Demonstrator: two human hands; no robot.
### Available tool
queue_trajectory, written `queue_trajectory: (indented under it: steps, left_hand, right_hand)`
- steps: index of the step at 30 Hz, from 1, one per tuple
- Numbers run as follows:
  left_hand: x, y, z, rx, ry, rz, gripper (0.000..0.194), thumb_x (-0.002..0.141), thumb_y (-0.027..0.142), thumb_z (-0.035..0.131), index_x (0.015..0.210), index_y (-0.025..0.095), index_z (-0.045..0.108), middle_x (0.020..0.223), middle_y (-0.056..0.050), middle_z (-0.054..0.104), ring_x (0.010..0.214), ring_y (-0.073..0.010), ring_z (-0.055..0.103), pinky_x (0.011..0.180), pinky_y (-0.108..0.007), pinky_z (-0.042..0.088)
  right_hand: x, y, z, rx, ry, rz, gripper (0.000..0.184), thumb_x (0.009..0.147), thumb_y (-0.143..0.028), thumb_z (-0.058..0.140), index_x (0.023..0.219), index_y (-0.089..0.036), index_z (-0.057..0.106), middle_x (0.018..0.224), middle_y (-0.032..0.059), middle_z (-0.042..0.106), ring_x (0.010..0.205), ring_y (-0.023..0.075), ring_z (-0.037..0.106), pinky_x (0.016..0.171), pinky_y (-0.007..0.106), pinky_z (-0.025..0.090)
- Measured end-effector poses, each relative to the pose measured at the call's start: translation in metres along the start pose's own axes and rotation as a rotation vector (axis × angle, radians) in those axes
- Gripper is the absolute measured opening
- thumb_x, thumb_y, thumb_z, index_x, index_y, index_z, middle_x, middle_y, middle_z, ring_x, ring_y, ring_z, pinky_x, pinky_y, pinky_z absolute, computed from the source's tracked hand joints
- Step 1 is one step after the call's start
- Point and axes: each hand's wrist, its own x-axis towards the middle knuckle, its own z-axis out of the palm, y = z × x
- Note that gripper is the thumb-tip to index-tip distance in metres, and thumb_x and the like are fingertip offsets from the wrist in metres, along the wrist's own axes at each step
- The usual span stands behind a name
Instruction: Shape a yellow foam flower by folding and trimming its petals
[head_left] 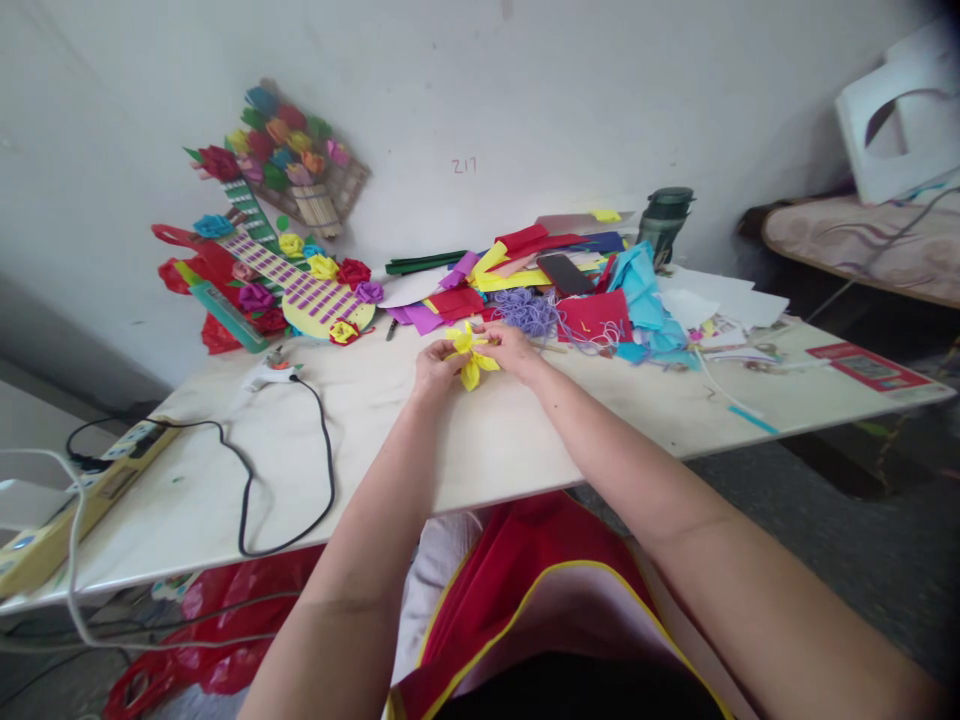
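Note:
A yellow paper flower with several pointed petals is held between my two hands, over the middle of the white table. My left hand pinches it from the left side. From the right, my right hand closes its fingers on the petals. Parts of the flower are covered by my fingers. Just beyond my hands lie purple yarn in a loose tangle and a red sheet with white threads on it.
A hot glue gun with a black cord rests on the left, near a power strip. Behind are flower-decorated guitar shapes, a green glue bottle, coloured paper strips, a phone and a dark bottle.

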Motion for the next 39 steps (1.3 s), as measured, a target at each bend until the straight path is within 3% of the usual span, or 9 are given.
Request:
queue_trajectory:
  steps: [6, 9, 16, 23, 29, 33, 39]
  left_hand:
    - [-0.008, 0.006, 0.002, -0.081, -0.017, 0.059, 0.046, 0.040, 0.029, 0.087, 0.073, 0.017, 0.058, 0.068, 0.001, 0.065, 0.062, -0.0128, 0.062, 0.064, -0.028, 0.053]
    - [-0.008, 0.004, 0.002, -0.060, -0.040, 0.073, 0.045, 0.044, 0.029, 0.087, 0.074, 0.018, 0.056, 0.069, 0.001, 0.065, 0.063, -0.0133, 0.063, 0.066, -0.028, 0.053]
    - [-0.004, 0.000, 0.002, 0.013, -0.038, 0.102, 0.052, 0.041, 0.032, 0.086, 0.077, 0.018, 0.052, 0.065, 0.004, 0.062, 0.055, -0.0113, 0.060, 0.057, -0.026, 0.052]
    - [-0.009, 0.006, 0.000, 0.033, -0.101, 0.138, 0.053, 0.042, 0.035, 0.087, 0.081, 0.018, 0.055, 0.066, 0.004, 0.063, 0.053, -0.0110, 0.060, 0.052, -0.024, 0.051]
    - [-0.007, 0.002, -0.002, 0.046, -0.113, 0.144, 0.047, 0.045, 0.034, 0.086, 0.077, 0.017, 0.056, 0.062, 0.004, 0.062, 0.052, -0.0112, 0.060, 0.055, -0.024, 0.051]
    - [-0.007, 0.002, -0.003, 0.057, -0.099, 0.180, 0.042, 0.046, 0.030, 0.085, 0.075, 0.017, 0.058, 0.063, 0.004, 0.062, 0.054, -0.0101, 0.059, 0.055, -0.022, 0.048]
    - [-0.008, 0.002, -0.004, 0.061, -0.120, 0.197, 0.042, 0.046, 0.031, 0.086, 0.074, 0.018, 0.058, 0.061, 0.003, 0.062, 0.053, -0.0104, 0.058, 0.053, -0.022, 0.047]
  right_hand:
    - [0.005, 0.002, 0.000, -0.167, 0.046, -0.031, 0.007, 0.063, -0.021, 0.069, 0.069, -0.018, 0.067, 0.099, 0.0057, 0.070, 0.092, 0.0196, 0.063, 0.089, 0.037, 0.050]
    - [0.006, 0.002, -0.001, -0.212, 0.048, -0.025, 0.006, 0.063, -0.020, 0.070, 0.061, -0.018, 0.065, 0.100, 0.0068, 0.070, 0.097, 0.0213, 0.064, 0.093, 0.038, 0.049]
    - [0.006, 0.005, -0.003, -0.202, 0.015, -0.101, 0.021, 0.064, -0.014, 0.069, 0.049, -0.017, 0.055, 0.112, 0.0089, 0.067, 0.104, 0.0215, 0.063, 0.100, 0.038, 0.045]
    - [0.010, 0.015, -0.001, -0.184, -0.007, -0.240, 0.020, 0.061, -0.013, 0.069, 0.050, -0.020, 0.054, 0.095, 0.0047, 0.071, 0.096, 0.0211, 0.063, 0.092, 0.038, 0.048]
    - [0.004, 0.002, -0.005, -0.143, -0.041, -0.126, 0.005, 0.065, -0.022, 0.068, 0.063, -0.018, 0.067, 0.077, 0.0035, 0.068, 0.079, 0.0185, 0.061, 0.079, 0.033, 0.048]
    - [-0.003, -0.011, -0.013, 0.082, -0.099, 0.003, 0.022, 0.073, -0.036, 0.061, 0.071, -0.016, 0.072, 0.075, 0.0028, 0.069, 0.075, 0.0170, 0.060, 0.074, 0.030, 0.046]
    - [0.000, -0.011, -0.014, 0.289, 0.016, 0.194, 0.032, 0.077, -0.041, 0.053, 0.065, -0.017, 0.072, 0.074, 0.0046, 0.072, 0.071, 0.0165, 0.061, 0.071, 0.030, 0.048]
